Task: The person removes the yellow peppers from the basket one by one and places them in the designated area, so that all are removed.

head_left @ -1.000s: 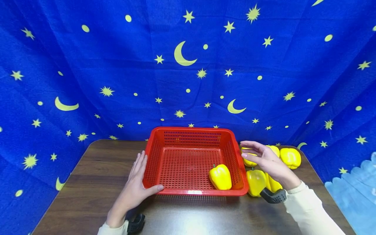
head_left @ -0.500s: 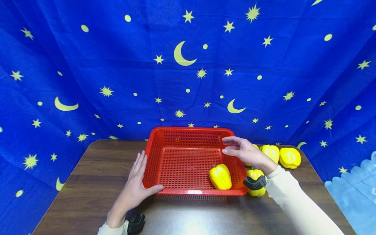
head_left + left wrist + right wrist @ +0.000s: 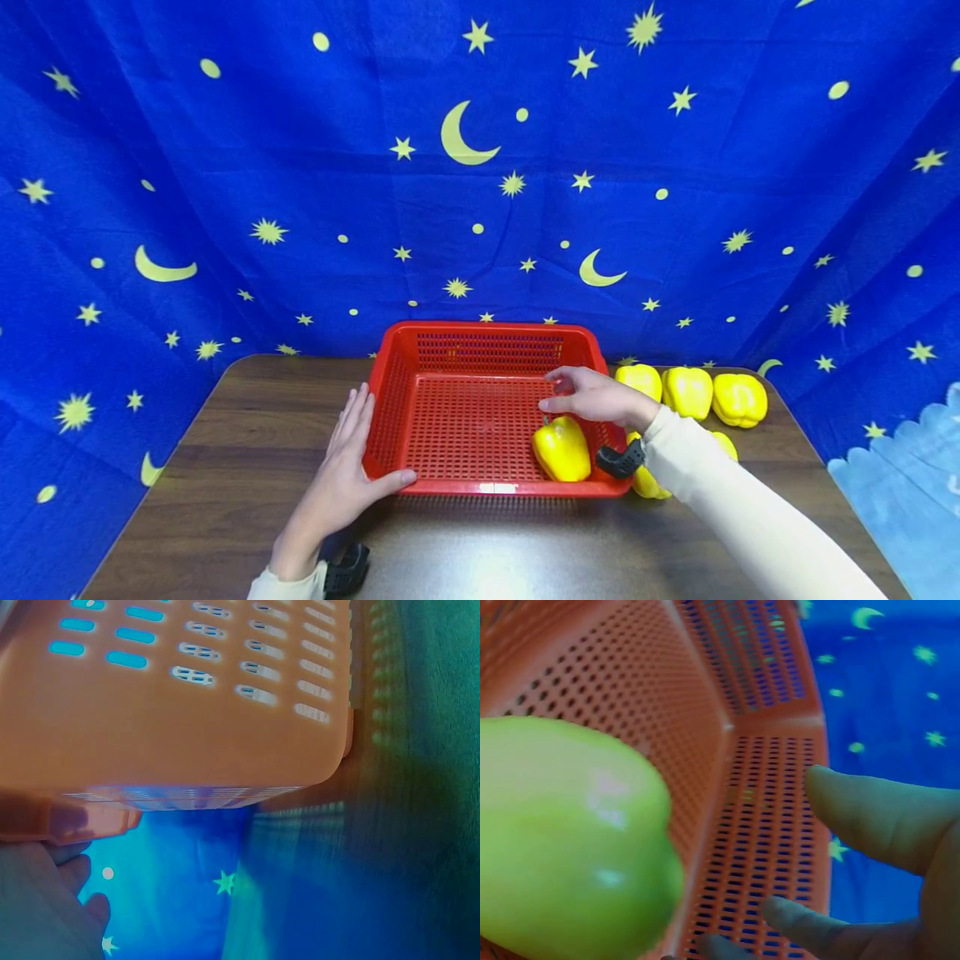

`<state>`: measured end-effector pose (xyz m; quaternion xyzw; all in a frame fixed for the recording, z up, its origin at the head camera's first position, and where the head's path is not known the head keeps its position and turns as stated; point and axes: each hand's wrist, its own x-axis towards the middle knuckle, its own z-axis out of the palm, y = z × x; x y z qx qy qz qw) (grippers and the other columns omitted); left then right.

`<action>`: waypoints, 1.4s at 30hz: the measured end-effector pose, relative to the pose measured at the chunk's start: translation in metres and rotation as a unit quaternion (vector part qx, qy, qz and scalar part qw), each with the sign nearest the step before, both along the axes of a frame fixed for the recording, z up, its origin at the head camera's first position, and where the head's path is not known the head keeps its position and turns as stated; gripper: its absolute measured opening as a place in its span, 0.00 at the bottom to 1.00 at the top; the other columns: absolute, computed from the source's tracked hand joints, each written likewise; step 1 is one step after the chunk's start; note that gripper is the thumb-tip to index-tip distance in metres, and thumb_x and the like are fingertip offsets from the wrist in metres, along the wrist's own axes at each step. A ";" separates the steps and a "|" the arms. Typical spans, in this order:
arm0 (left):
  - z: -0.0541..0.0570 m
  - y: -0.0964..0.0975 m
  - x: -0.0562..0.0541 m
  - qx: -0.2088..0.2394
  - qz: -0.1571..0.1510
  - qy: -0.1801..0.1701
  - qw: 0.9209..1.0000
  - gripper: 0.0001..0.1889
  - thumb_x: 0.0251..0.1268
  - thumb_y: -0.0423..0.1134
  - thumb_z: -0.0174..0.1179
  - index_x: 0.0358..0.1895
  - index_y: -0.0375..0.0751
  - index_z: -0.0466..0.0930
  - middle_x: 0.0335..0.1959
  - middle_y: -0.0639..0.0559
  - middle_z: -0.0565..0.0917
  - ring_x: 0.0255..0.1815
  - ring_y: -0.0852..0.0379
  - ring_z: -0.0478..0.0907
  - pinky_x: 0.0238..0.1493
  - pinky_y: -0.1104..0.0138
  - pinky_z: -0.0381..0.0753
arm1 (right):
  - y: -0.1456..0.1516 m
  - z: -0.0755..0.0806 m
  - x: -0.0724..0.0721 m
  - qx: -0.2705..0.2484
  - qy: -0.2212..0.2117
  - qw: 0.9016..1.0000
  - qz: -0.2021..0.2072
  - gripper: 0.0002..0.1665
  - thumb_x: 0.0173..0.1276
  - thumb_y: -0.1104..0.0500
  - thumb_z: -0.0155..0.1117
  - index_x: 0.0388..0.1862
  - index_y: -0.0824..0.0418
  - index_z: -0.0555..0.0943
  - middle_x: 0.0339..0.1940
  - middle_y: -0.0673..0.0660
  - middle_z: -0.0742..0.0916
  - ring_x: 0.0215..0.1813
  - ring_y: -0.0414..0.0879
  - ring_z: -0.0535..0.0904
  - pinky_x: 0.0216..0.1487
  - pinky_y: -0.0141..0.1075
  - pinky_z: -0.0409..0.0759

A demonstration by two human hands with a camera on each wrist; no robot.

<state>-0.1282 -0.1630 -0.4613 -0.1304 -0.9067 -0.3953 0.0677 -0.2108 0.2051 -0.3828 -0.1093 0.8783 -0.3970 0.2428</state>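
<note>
A red plastic basket (image 3: 487, 489) with slotted walls stands on the table near the back. Inside it, at the front right corner, lies one yellow bell pepper (image 3: 562, 450), which fills the left of the right wrist view. My left hand (image 3: 341, 475) rests along the basket's left rim, fingers straight and thumb over the front corner. Over the basket's right side reaches my right hand (image 3: 596, 395), just above and behind the pepper. Its thumb (image 3: 877, 817) and fingers are spread apart with nothing between them.
Several more yellow bell peppers (image 3: 687, 392) sit on the table right of the basket, some partly hidden by the right sleeve. The wooden table (image 3: 247, 467) backs onto a blue star-patterned cloth (image 3: 480, 200).
My right hand has moved left from above the peppers beside the basket, over the right rim, and down towards the pepper inside. The left hand has stayed in place.
</note>
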 end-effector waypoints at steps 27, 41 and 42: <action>-0.001 0.001 -0.002 0.002 -0.002 0.004 1.000 0.63 0.48 0.55 0.77 0.81 0.38 0.44 0.84 0.51 0.39 0.82 0.41 0.34 0.68 0.28 0.49 | -0.004 -0.011 -0.005 0.106 -0.048 0.990 0.075 0.38 0.56 0.62 0.74 0.64 0.75 0.73 0.53 0.61 0.81 0.52 0.52 0.77 0.60 0.49 0.78; -0.002 0.000 -0.001 0.004 0.003 -0.007 1.000 0.63 0.49 0.55 0.77 0.82 0.39 0.43 0.84 0.52 0.38 0.82 0.44 0.33 0.67 0.27 0.49 | -0.007 -0.016 -0.003 0.090 -0.032 0.993 0.069 0.31 0.56 0.60 0.77 0.57 0.68 0.80 0.46 0.55 0.84 0.47 0.48 0.78 0.53 0.43 0.80; -0.001 0.000 -0.001 0.005 0.002 -0.006 1.000 0.63 0.49 0.54 0.77 0.82 0.39 0.43 0.84 0.52 0.38 0.82 0.44 0.33 0.67 0.27 0.49 | -0.006 -0.016 -0.003 0.077 -0.028 0.994 0.067 0.30 0.55 0.60 0.77 0.57 0.69 0.81 0.45 0.55 0.84 0.46 0.47 0.78 0.51 0.41 0.80</action>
